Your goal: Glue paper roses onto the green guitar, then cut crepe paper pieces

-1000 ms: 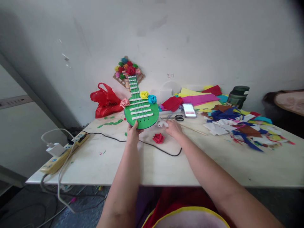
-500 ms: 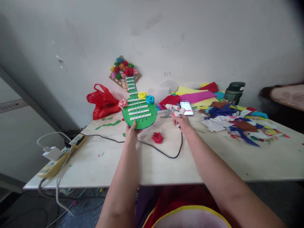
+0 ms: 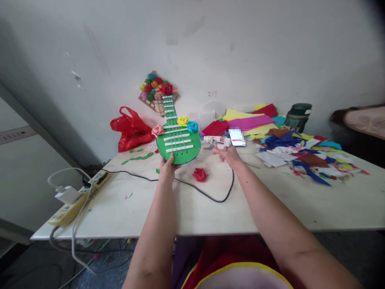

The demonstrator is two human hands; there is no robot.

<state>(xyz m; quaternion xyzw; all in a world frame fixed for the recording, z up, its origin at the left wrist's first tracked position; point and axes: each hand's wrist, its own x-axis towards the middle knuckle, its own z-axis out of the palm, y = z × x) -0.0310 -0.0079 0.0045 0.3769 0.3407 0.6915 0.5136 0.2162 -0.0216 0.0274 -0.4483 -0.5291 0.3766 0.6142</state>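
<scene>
My left hand [image 3: 168, 163] grips the lower rim of a green paper guitar [image 3: 192, 150], which is tilted up over the table. White strips and thin strings run along it; a pink flower [image 3: 157, 130], a yellow flower [image 3: 182, 121] and a blue flower [image 3: 192, 127] sit on its body, a red one [image 3: 167, 88] at the neck's top. In my right hand [image 3: 230, 155] is a white hot glue gun [image 3: 217, 140], its nozzle pointing left at the guitar, fingers curled around its handle. A loose red paper flower [image 3: 200, 175] lies on the table between my hands.
The glue gun's black cord [image 3: 216, 200] loops across the table toward a power strip [image 3: 67, 212] at the left. A red plastic bag [image 3: 132, 130] stands behind. To the right are a phone [image 3: 237, 137], coloured paper sheets [image 3: 251, 122], paper scraps [image 3: 311, 159] and a dark green bottle [image 3: 298, 117].
My right hand has lowered the glue gun slightly, and its body lies more level. The guitar has shifted a little to the right and stands slightly more upright in my left hand.
</scene>
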